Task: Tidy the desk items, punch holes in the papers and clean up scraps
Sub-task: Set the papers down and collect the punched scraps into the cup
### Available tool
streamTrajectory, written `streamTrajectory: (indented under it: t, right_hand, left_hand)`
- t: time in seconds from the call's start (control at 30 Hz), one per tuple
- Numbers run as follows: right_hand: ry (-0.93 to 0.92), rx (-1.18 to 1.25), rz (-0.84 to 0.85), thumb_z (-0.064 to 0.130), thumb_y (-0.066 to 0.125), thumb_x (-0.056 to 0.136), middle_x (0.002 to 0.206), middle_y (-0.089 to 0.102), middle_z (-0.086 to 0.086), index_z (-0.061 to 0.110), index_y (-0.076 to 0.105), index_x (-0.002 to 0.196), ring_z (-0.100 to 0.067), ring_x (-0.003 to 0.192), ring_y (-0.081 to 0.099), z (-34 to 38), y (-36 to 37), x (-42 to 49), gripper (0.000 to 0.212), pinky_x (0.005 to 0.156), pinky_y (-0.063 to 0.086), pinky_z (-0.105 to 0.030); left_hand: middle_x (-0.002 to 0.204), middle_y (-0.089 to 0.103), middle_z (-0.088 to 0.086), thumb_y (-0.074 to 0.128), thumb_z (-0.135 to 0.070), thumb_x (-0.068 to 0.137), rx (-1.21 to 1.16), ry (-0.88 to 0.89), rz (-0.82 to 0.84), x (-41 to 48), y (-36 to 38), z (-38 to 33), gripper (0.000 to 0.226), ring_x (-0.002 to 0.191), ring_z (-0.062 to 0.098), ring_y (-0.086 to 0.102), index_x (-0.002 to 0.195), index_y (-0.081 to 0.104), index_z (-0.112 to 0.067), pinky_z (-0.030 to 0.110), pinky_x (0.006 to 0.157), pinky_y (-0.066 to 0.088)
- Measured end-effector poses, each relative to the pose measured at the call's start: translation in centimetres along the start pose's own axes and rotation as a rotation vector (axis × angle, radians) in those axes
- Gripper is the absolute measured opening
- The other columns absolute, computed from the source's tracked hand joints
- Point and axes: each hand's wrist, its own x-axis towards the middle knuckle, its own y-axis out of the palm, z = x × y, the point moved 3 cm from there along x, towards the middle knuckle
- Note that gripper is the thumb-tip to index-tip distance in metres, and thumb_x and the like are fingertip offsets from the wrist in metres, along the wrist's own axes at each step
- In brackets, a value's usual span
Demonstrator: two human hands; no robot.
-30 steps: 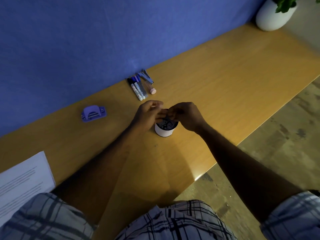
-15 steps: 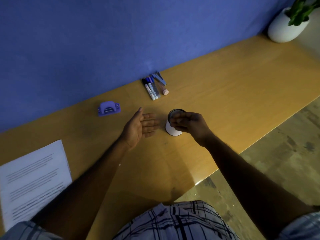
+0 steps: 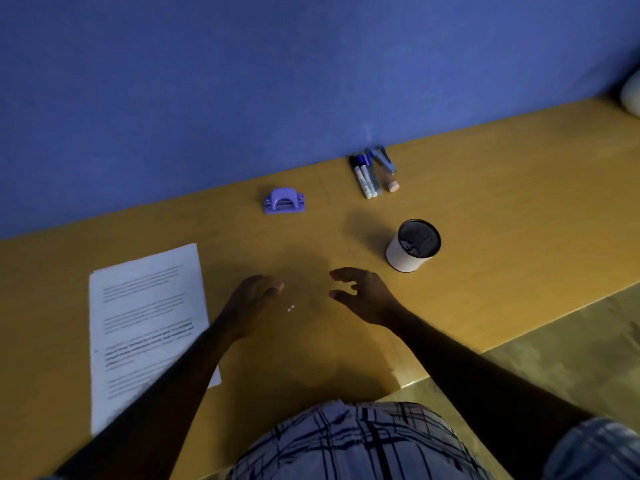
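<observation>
You no longer hold the cup (image 3: 414, 245): your left hand (image 3: 251, 303) and right hand (image 3: 363, 296) hover empty, fingers loosely spread, over the white scraps (image 3: 291, 308) on the tabletop (image 3: 502, 216) left of the cup, probably your next pickup.

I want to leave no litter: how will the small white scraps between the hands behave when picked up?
The scraps look tiny and flat, so they are probably very light and hard to pinch. The desk looks smooth and glossy, so they would likely slide easily if swept with a finger.
</observation>
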Motion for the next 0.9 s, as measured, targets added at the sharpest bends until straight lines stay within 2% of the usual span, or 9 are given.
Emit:
streamTrajectory:
  t: [0.13,0.2,0.37,0.47,0.57,0.77,0.9]
  right_hand:
    - [-0.033,-0.11,0.035,0.026,0.068,0.089,0.116,0.066,0.0,0.014,0.066,0.119,-0.013,0.098,0.06,1.3,2.7,0.9,0.033,0.077,0.044,-0.019]
    - [-0.047,-0.153,0.041,0.023,0.07,0.087,0.108,0.066,-0.001,0.015,0.068,0.111,-0.016,0.094,0.061,1.7,3.9,1.3,0.025,0.073,0.044,-0.02]
    - [-0.128,-0.274,0.094,0.021,0.071,0.085,0.108,0.065,-0.002,0.017,0.07,0.103,-0.016,0.096,0.06,2.8,6.7,2.3,0.018,0.077,0.045,-0.022]
    - [-0.141,-0.32,0.097,0.022,0.071,0.085,0.107,0.065,-0.002,0.019,0.07,0.102,-0.017,0.096,0.061,2.9,7.8,2.9,0.017,0.08,0.051,-0.027]
    - [-0.145,-0.325,0.094,0.025,0.071,0.085,0.105,0.064,0.001,0.022,0.069,0.099,-0.017,0.095,0.061,2.7,8.1,3.4,0.015,0.079,0.051,-0.029]
    - [-0.167,-0.364,0.073,0.027,0.068,0.086,0.105,0.062,0.006,0.027,0.065,0.101,-0.013,0.094,0.058,2.3,8.4,3.7,0.015,0.072,0.042,-0.023]
    - [-0.182,-0.382,0.116,0.028,0.067,0.087,0.108,0.061,0.007,0.029,0.063,0.104,-0.013,0.097,0.056,2.4,8.2,4.1,0.018,0.073,0.044,-0.025]
  left_hand:
    - [0.146,0.042,0.008,0.056,-0.036,0.094,0.348,-0.024,-0.023,-1.0,-0.6,2.9,0.052,0.134,0.026,0.039,0.139,0.045,-0.013,0.042,0.11,0.036]
    - [0.14,0.046,0.009,0.059,-0.034,0.091,0.442,0.035,-0.078,-1.5,-0.7,3.5,0.05,0.128,0.026,0.045,0.135,0.049,-0.013,0.043,0.106,0.041]
    - [0.113,0.061,0.003,0.06,-0.027,0.089,0.382,0.057,-0.134,-2.0,-0.2,3.7,0.024,0.103,0.02,0.058,0.111,0.063,-0.018,0.033,0.087,0.049]
    - [0.103,0.066,0.002,0.061,-0.025,0.088,0.373,0.057,-0.156,-1.7,0.9,3.3,0.014,0.094,0.02,0.061,0.098,0.068,-0.018,0.033,0.08,0.05]
    - [0.1,0.067,0.0,0.063,-0.028,0.087,0.355,0.059,-0.148,-1.1,2.2,2.9,0.014,0.091,0.017,0.061,0.097,0.069,-0.018,0.03,0.077,0.049]
    - [0.097,0.067,-0.003,0.066,-0.03,0.084,0.343,0.069,-0.201,-0.6,3.3,2.8,0.014,0.089,0.015,0.059,0.095,0.069,-0.021,0.026,0.073,0.042]
    - [0.096,0.064,-0.005,0.065,-0.032,0.085,0.374,0.086,-0.212,-0.5,3.7,2.7,0.013,0.086,0.011,0.057,0.096,0.067,-0.024,0.024,0.07,0.04]
